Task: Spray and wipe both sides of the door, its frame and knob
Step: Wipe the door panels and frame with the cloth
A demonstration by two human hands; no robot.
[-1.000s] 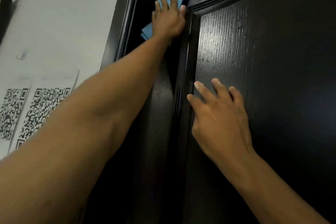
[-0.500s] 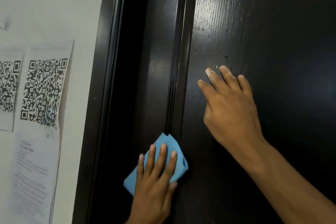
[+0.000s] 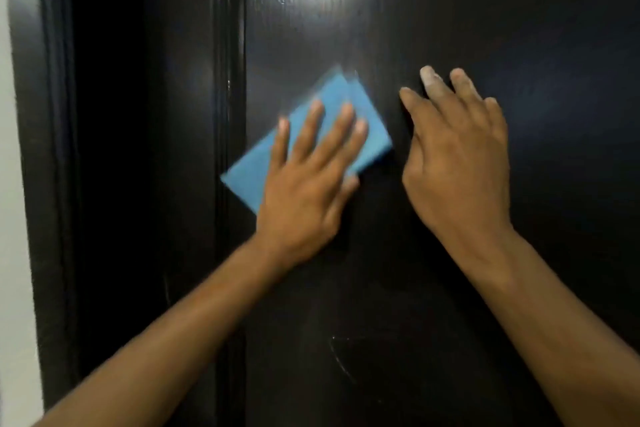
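Hands are both laid against a dark, glossy door (image 3: 450, 10) that fills nearly the whole view. The left hand (image 3: 304, 198) lies flat on a folded blue cloth (image 3: 249, 177), fingers straight and spread a little, pressing the cloth against the door's flat panel. Its fingertips (image 3: 317, 107) reach toward the cloth's upper corner, and its thumb lies off the cloth's right edge, on the bare panel. The cloth sits tilted, one corner pointing up and another pointing left, and its edges are smeared with motion blur. The right hand (image 3: 460, 163) rests just to the right of the cloth, palm toward the door, fingers long and only loosely bent, holding nothing. Whether its palm touches the panel I cannot tell; the fingertips appear to. Its middle fingertip (image 3: 429, 78) carries a pale, dusty coating.

Left of the cloth runs the panel's raised vertical moulding (image 3: 230, 114), then a wide flat strip of the door, and further left the dark door frame (image 3: 52, 114). A sliver of pale wall (image 3: 10, 184) shows at the far left edge. High on the panel a soft bright reflection catches the wood grain. Low on the panel, a faint curved streak (image 3: 341, 360) shows on the dark surface.
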